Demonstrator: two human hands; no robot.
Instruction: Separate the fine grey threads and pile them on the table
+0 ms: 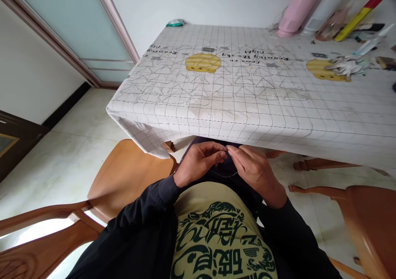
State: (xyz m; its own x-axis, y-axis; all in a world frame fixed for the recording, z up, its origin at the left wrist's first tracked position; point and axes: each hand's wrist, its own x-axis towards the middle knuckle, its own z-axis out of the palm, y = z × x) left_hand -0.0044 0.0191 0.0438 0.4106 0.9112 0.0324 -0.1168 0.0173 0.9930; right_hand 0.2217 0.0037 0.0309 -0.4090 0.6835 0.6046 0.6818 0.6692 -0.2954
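Note:
My left hand [201,161] and my right hand [252,165] meet over my lap, just below the table's front edge. Each is closed in a pinch, fingertips almost touching. A thin pale strand [224,175], wire or thread, hangs in a curve beneath them and runs up to the right hand. What sits between the fingertips is too small to make out. On the tablecloth [229,118] in front, several thin, roughly triangular loops [198,81] lie in rows; they look like the same kind of strand.
A green packet [175,23] sits at the table's far left corner. At the back right stand a pink bottle [298,11], a white bottle [324,9] and a yellow-red stick [359,17]. Crumpled gloves [349,66] lie nearer. Wooden chairs [130,176] flank me.

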